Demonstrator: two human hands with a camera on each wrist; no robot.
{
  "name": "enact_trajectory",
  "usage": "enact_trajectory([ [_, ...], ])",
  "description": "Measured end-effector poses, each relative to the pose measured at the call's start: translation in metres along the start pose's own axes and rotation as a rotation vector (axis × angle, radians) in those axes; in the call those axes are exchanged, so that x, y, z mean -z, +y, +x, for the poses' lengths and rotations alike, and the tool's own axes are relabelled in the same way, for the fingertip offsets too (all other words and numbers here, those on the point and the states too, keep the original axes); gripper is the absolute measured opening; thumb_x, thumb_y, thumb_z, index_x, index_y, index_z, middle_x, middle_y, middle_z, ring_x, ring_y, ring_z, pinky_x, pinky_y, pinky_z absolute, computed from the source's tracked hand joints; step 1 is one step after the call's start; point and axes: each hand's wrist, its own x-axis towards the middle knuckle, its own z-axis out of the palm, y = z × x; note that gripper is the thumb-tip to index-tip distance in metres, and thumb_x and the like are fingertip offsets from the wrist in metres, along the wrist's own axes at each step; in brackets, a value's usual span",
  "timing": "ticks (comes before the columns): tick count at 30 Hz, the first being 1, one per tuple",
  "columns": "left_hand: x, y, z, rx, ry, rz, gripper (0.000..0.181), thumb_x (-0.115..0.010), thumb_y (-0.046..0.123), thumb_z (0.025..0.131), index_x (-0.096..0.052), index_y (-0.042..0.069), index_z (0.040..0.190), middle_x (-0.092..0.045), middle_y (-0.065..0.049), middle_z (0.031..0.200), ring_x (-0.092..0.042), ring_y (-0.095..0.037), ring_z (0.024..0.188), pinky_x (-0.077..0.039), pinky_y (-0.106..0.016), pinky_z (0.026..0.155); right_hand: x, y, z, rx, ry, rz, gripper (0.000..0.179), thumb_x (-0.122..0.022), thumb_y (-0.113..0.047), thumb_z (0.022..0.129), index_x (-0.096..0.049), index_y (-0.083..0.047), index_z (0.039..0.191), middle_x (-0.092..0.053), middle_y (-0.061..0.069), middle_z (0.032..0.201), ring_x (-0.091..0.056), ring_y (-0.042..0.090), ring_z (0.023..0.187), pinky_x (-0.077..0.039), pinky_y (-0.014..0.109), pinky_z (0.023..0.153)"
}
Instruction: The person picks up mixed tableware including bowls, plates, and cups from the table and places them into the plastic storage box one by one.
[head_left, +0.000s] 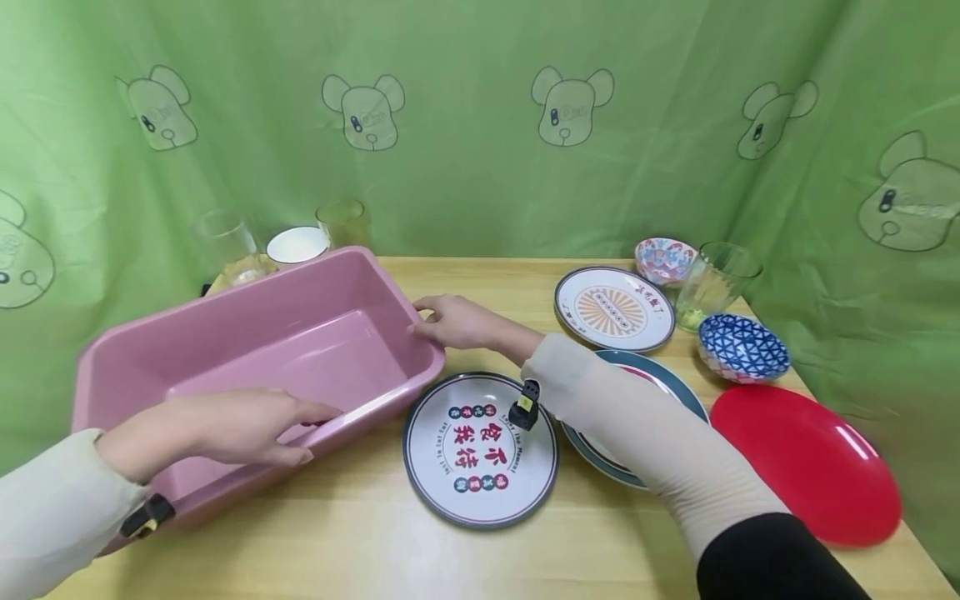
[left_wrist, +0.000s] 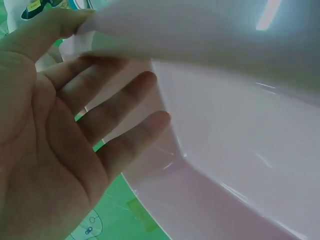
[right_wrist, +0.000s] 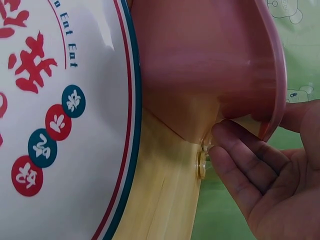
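Observation:
A pink rectangular plastic tub (head_left: 270,350) stands at the left, turned at a slant, and nothing lies inside it. My left hand (head_left: 225,427) holds its near rim, thumb outside and fingers inside; the left wrist view shows the thumb and forefinger at the rim (left_wrist: 200,60), the other fingers loosely bent. My right hand (head_left: 459,322) grips the tub's right end, and in the right wrist view its fingers (right_wrist: 245,160) reach under the lip from outside. Just right of the tub, below my right forearm, lies a white plate (head_left: 480,492) with red characters.
Rightward sit a teal-rimmed plate (head_left: 678,392), white plates (head_left: 615,308), a red oval plate (head_left: 810,467), a blue-patterned bowl (head_left: 742,348), a floral bowl (head_left: 666,260) and a clear glass (head_left: 716,283). Behind the tub are a white bowl (head_left: 297,245) and glasses (head_left: 343,223). Green curtains enclose the table.

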Motion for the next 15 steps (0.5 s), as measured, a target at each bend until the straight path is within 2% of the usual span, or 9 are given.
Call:
enact_trajectory([
  [2, 0.0, 0.0, 0.0, -0.003, 0.01, 0.003, 0.057, -0.066, 0.027, 0.092, -0.05, 0.004, 0.141, -0.064, 0.008, 0.089, -0.06, -0.007, 0.077, -0.055, -0.039, 0.085, 0.003, 0.002, -0.001, -0.007, 0.013, 0.004, 0.053, -0.057, -0.028, 0.1, -0.043, -0.003, 0.145, -0.071, 0.005, 0.1, -0.068, 0.011, 0.084, -0.057, 0.024, 0.075],
  [4, 0.0, -0.001, 0.0, -0.011, 0.024, 0.006, 0.056, -0.066, 0.024, 0.092, -0.049, 0.004, 0.142, -0.054, 0.014, 0.076, -0.052, -0.001, 0.068, -0.055, -0.035, 0.077, 0.006, 0.005, -0.002, -0.018, 0.025, 0.011, 0.053, -0.057, -0.028, 0.1, -0.043, -0.004, 0.145, -0.071, 0.004, 0.1, -0.068, 0.011, 0.084, -0.057, 0.025, 0.075],
  [7, -0.001, -0.003, 0.0, -0.021, 0.046, 0.023, 0.055, -0.066, 0.021, 0.092, -0.049, 0.003, 0.142, -0.046, 0.015, 0.07, -0.048, 0.001, 0.065, -0.054, -0.032, 0.072, 0.011, 0.01, -0.003, -0.036, 0.039, 0.015, 0.053, -0.057, -0.028, 0.1, -0.044, -0.004, 0.145, -0.071, 0.003, 0.098, -0.068, 0.012, 0.083, -0.057, 0.026, 0.075],
  [11, -0.002, -0.005, 0.001, -0.011, 0.066, 0.027, 0.054, -0.066, 0.018, 0.092, -0.049, 0.005, 0.142, -0.048, 0.015, 0.07, -0.049, -0.001, 0.066, -0.053, -0.032, 0.071, 0.018, 0.018, -0.003, -0.048, 0.064, 0.008, 0.051, -0.056, -0.028, 0.1, -0.045, -0.004, 0.144, -0.071, 0.003, 0.094, -0.068, 0.013, 0.082, -0.056, 0.028, 0.075],
  [15, -0.004, -0.006, 0.003, 0.002, 0.102, 0.038, 0.052, -0.065, 0.016, 0.092, -0.051, 0.007, 0.141, -0.068, 0.003, 0.092, -0.065, -0.014, 0.082, -0.057, -0.041, 0.08, 0.024, 0.027, -0.005, -0.053, 0.087, 0.005, 0.05, -0.056, -0.028, 0.1, -0.046, -0.005, 0.143, -0.071, 0.003, 0.091, -0.067, 0.014, 0.079, -0.053, 0.028, 0.071],
])
